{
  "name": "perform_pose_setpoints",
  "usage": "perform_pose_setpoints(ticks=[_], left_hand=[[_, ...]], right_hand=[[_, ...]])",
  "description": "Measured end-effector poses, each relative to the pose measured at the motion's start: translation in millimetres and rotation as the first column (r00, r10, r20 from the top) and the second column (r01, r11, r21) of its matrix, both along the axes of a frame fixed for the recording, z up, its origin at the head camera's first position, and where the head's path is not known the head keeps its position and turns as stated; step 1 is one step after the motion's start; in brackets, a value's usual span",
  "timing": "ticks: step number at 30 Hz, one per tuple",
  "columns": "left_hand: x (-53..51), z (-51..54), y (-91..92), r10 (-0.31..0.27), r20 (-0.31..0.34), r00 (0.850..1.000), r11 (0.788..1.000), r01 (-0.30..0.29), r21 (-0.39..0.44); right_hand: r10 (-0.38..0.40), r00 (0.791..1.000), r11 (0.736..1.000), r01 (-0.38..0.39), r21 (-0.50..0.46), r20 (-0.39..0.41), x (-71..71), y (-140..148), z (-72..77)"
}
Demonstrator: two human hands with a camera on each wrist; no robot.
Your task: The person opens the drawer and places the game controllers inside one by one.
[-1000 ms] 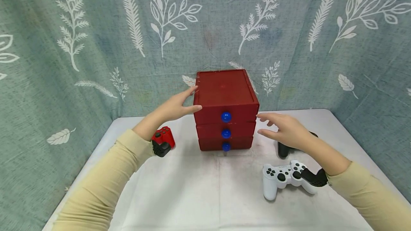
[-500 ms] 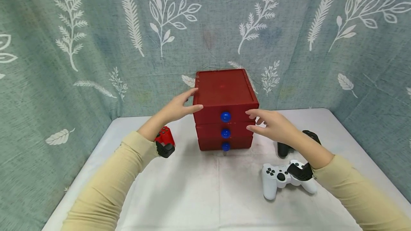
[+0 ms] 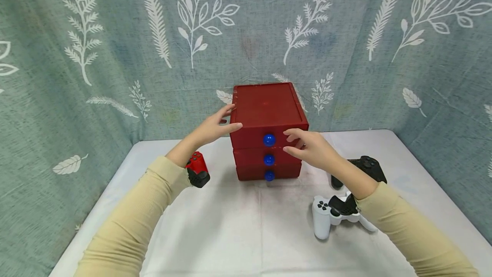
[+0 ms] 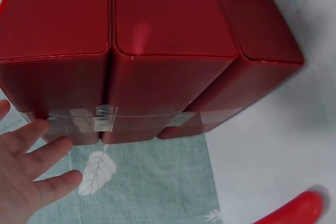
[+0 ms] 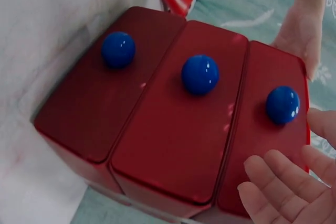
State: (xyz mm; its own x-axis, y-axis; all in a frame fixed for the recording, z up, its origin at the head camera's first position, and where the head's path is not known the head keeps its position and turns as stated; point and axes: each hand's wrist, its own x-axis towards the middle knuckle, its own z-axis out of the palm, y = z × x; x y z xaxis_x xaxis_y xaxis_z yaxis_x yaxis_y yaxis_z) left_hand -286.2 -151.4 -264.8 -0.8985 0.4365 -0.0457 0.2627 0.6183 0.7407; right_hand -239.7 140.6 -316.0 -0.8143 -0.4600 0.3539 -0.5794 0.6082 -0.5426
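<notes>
A dark red cabinet (image 3: 268, 106) of three stacked drawers stands at the back of the table, one round blue knob on each drawer front. Its drawers look shut. My left hand (image 3: 213, 129) is at the cabinet's upper left side, thumb and fingers apart; in the left wrist view its fingers (image 4: 55, 184) lie by the taped side wall, contact unclear. Just right of the top knob (image 3: 269, 140), my right hand (image 3: 313, 148) hovers in front of the top drawer, fingers loosely bent and holding nothing. The right wrist view shows its fingers (image 5: 283, 182) apart from the top knob (image 5: 283, 105).
A white game controller (image 3: 322, 225) lies at front right, partly under my right wrist. Behind it is a black controller (image 3: 369, 166). A red controller (image 3: 197, 163) sits left of the cabinet, partly hidden by my left wrist. A green leaf-patterned curtain (image 3: 253, 25) hangs behind.
My right hand has moved left, from beside the cabinet's right edge to in front of the top drawer, near its knob. The left hand has barely moved.
</notes>
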Motion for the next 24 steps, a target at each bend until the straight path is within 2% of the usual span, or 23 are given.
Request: perform_pose_setpoints(ticks=[4,8,15,22,24], left_hand=[[12.1,12.2,4.5,0.001,0.006,1.000,1.000,-0.001,-0.008],[15.1,14.2,5.6,0.000,0.011,1.000,1.000,0.000,-0.004],[10.7,9.6,3.1,0.005,0.054,0.999,0.999,-0.008,0.040],[9.5,10.8,3.1,0.003,0.074,0.997,1.000,-0.005,0.031],[3.3,5.1,0.5,-0.001,0.077,0.997,1.000,-0.001,0.031]], right_hand=[[0.004,1.000,0.999,-0.004,-0.042,0.019,-2.7,-8.3,-2.8],[0.006,1.000,0.995,-0.004,-0.097,0.020,-4.4,-15.9,-6.8],[0.011,0.999,0.982,-0.005,-0.187,0.033,-6.8,-26.1,-15.3],[0.010,0.998,0.975,0.003,-0.224,0.058,-9.2,-34.1,-19.4],[0.013,0.998,0.972,0.003,-0.237,0.067,-10.0,-36.1,-19.8]])
